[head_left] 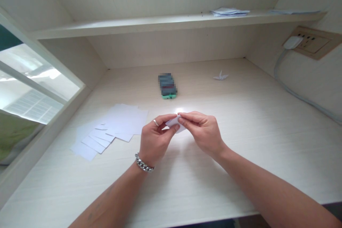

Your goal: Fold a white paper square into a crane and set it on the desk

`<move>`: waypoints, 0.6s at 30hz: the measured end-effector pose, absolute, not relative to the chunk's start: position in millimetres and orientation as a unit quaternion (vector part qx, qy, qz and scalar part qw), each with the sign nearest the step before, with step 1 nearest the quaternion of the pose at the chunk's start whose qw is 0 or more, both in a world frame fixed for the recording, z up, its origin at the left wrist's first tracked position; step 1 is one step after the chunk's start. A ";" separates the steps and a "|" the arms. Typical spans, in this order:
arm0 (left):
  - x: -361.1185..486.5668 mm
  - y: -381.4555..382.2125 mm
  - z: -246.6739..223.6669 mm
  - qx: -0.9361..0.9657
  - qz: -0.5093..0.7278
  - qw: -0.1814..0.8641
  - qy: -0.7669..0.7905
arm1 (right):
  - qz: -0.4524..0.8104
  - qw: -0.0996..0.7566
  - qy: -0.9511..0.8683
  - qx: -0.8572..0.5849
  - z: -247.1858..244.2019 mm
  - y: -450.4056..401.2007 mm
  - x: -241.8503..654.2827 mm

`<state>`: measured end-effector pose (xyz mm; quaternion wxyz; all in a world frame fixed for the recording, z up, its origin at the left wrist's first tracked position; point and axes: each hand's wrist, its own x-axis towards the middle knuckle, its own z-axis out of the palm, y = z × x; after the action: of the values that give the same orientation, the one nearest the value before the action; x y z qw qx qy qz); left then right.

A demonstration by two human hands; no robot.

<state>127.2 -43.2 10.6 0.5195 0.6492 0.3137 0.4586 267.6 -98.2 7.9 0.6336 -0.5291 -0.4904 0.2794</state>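
A small folded piece of white paper (175, 121) is pinched between both hands above the desk. My left hand (157, 135), with a ring and a chain bracelet at the wrist, grips its left side between thumb and fingers. From the right, my right hand (201, 130) pinches the upper edge with thumb and forefinger. The fingers hide part of the folds. Left of the hands lie several fanned-out white paper sheets (125, 119). A white paper crane (221, 76) stands farther back on the right.
A phone-like object (167, 86), its surface blurred out, lies behind the hands with a green edge showing. Stacked papers (229, 12) rest on the shelf (133, 25). A charger (292, 42) sits in the wall socket, its cable (299, 96) running down the right side.
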 end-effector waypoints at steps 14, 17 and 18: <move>125.7 -42.2 8.7 0.653 0.444 0.508 0.345 | 0.368 0.611 -0.463 -0.526 8.6 -93.8 268.7; 126.3 -42.3 8.6 0.653 0.447 0.504 0.347 | 0.371 0.607 -0.462 -0.530 9.1 -94.0 268.4; 126.6 -42.3 8.5 0.653 0.449 0.502 0.347 | 0.370 0.606 -0.463 -0.530 9.4 -94.2 268.3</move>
<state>126.6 -42.3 8.5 0.5024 0.6525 0.3467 0.4490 268.3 -94.2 9.4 0.6060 -0.5301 -0.4634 0.3702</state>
